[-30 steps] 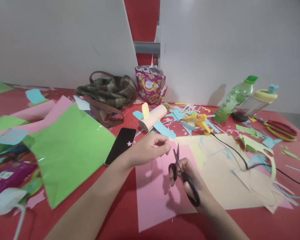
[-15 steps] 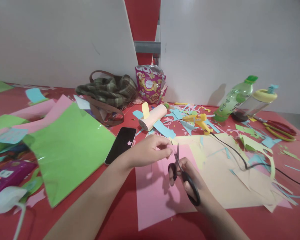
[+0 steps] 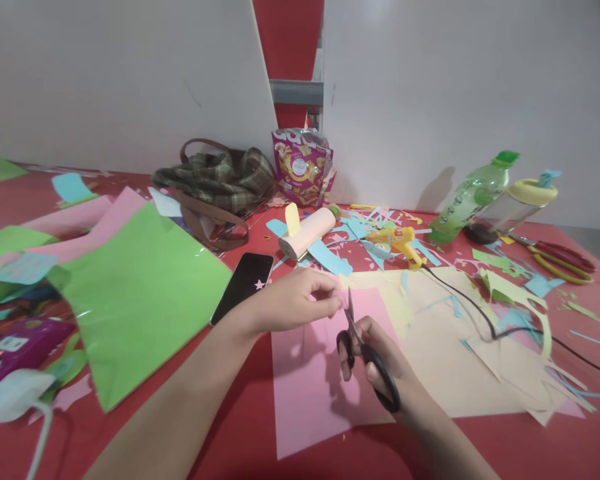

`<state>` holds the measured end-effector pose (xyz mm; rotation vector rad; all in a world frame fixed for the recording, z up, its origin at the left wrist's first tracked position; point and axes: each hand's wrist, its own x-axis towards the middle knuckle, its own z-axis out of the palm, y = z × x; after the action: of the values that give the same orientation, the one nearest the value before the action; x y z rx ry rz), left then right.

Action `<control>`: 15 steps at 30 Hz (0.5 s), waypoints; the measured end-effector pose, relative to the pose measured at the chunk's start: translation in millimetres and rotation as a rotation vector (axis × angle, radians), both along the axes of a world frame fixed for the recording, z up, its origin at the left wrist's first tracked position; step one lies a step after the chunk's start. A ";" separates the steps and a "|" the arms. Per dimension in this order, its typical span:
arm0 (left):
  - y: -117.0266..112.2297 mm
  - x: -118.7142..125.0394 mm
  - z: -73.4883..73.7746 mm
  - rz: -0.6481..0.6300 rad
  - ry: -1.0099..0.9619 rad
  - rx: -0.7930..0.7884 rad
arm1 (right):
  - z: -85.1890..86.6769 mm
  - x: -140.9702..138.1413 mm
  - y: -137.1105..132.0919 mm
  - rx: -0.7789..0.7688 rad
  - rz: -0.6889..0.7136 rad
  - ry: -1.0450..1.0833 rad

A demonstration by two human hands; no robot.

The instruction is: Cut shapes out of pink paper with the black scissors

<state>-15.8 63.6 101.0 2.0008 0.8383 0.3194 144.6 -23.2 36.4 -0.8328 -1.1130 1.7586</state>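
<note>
My right hand has its fingers through the black handles of a pair of scissors, blades pointing up and nearly closed. Close to the blades, my left hand pinches a small piece of pink paper, mostly hidden by the fingertips. Both hands are held above a pink paper sheet on the table. A phone with a small pink star on its screen lies left of my left hand. Beyond the hands rests a paper-covered tube with blue and yellow paper tabs.
A yellow glue gun with a black cord lies among paper scraps. Behind it stand a green bottle and a clear container; red-handled pliers lie right. Large green paper, a plaid bag and a snack bag are leftward.
The scissor blades have closed from a wider gap and tipped slightly left, towards my left fingertips. Both hands stay in almost the same place.
</note>
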 end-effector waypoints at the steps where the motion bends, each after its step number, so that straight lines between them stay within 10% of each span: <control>1: 0.2 -0.4 0.1 -0.001 0.008 0.003 | 0.4 -0.2 -0.1 0.001 0.003 0.002; 15: 1.9 -2.4 -0.7 0.021 0.053 0.025 | 4.7 -0.1 1.1 -0.007 0.006 -0.031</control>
<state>-18.1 65.5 100.4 2.0329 0.8928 0.2917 144.5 -22.1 41.1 -0.8650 -1.1315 1.7604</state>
